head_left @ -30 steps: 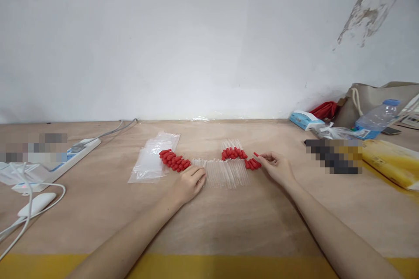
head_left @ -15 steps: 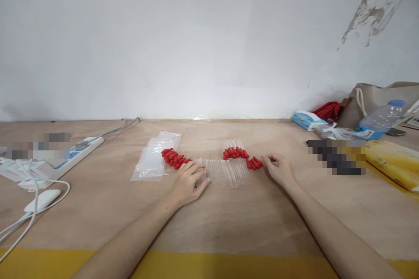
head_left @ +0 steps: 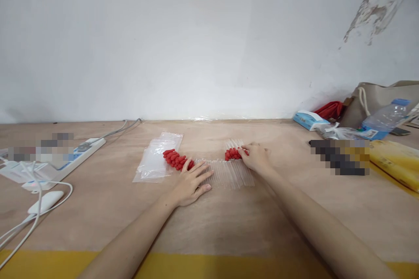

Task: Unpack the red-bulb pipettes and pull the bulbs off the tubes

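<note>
Clear thin tubes (head_left: 229, 174) lie side by side in a row on the table. Red rubber bulbs (head_left: 176, 160) form a group at the left end of the row, beside my left hand. My left hand (head_left: 190, 185) rests over the left part of the row with its fingers spread. My right hand (head_left: 257, 157) is at a second group of red bulbs (head_left: 231, 154), which lies behind the row on more clear tubes (head_left: 233, 143). Its fingertips close on a bulb at that group's right end. The hand hides part of this group and the row's right end.
Flat clear plastic bags (head_left: 153, 161) lie left of the bulbs. A power strip (head_left: 88, 150) with white cables stands at the left. On the right are a blue tissue box (head_left: 309, 120), a plastic bottle (head_left: 386, 117), a yellow package (head_left: 397, 161) and a grey bag (head_left: 376, 91).
My right hand has moved left, from beside the right-end bulbs to the group behind the row. My left hand has spread its fingers a little and stays on the tubes.
</note>
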{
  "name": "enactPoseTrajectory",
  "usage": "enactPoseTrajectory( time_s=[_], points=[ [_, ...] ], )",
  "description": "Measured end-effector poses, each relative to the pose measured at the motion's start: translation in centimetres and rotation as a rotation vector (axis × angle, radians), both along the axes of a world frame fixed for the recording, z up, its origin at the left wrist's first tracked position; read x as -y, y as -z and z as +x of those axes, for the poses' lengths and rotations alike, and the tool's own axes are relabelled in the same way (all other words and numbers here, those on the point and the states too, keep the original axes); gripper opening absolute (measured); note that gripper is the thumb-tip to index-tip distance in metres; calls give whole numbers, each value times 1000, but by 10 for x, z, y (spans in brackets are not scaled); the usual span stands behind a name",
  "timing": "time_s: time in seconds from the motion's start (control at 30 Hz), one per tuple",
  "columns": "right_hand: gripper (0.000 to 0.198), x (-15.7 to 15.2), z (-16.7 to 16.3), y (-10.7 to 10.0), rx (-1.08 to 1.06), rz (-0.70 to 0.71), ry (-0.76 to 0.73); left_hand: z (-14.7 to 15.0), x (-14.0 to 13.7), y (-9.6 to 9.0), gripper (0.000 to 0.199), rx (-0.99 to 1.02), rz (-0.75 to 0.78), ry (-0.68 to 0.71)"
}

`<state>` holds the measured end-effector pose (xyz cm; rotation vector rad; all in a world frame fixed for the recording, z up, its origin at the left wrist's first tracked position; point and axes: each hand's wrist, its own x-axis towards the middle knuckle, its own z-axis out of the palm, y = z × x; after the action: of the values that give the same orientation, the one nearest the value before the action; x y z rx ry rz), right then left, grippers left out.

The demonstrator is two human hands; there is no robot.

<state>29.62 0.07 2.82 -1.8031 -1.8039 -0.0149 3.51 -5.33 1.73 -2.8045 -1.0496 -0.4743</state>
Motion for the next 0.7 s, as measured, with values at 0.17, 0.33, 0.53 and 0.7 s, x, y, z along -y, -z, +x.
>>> enactPoseTrajectory(
  time_s=[0.17, 0.33, 0.53, 0.7],
  points=[
    [32, -6, -11, -3, 34, -93, 105, -1, 1, 0, 40, 46, 16, -24],
    [28, -10, -14, -5, -18, -104, 141, -2, -1, 0, 38, 103, 48, -56],
    [26, -2, -7, -10, -167, -69, 143, -3, -3, 4, 38, 135, 100, -48],
    [20, 36, 5, 0, -159, 246, -242, 11, 3, 3, 44, 236, 234, -117]
  ],
)
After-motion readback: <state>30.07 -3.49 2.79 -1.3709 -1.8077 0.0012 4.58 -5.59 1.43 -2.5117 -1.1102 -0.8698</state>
